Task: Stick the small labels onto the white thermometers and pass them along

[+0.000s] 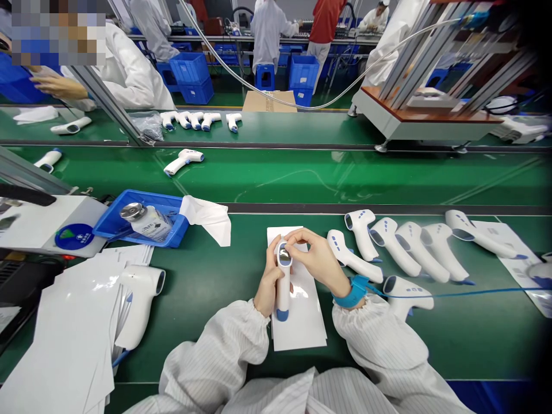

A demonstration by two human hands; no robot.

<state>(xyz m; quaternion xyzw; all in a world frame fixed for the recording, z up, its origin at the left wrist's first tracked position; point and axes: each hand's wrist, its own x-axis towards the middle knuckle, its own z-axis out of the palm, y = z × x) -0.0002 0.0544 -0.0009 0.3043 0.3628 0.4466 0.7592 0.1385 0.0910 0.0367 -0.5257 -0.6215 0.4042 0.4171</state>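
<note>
An infrared thermometer (283, 284), white with a blue end and a small dark screen, is held above a white sheet (302, 328) on the green bench. My left hand (270, 279) is closed around its body from the left. With bent fingers, my right hand (317, 256) touches its head near the screen; the exact fingertip contact is partly hidden. A blue wrist strap (353, 292) with a blue cord circles my right wrist. Close to that hand lies another white thermometer (353, 259), with several more beside it.
At left stand a stack of papers (69, 322) with a thermometer (140, 305) on it, a blue tray (175, 234) holding a metal-capped bottle (146, 221), and a white machine (64, 218). Beyond runs a green conveyor (276, 175) carrying a thermometer (183, 161). A metal-framed fixture (426, 121) stands far right.
</note>
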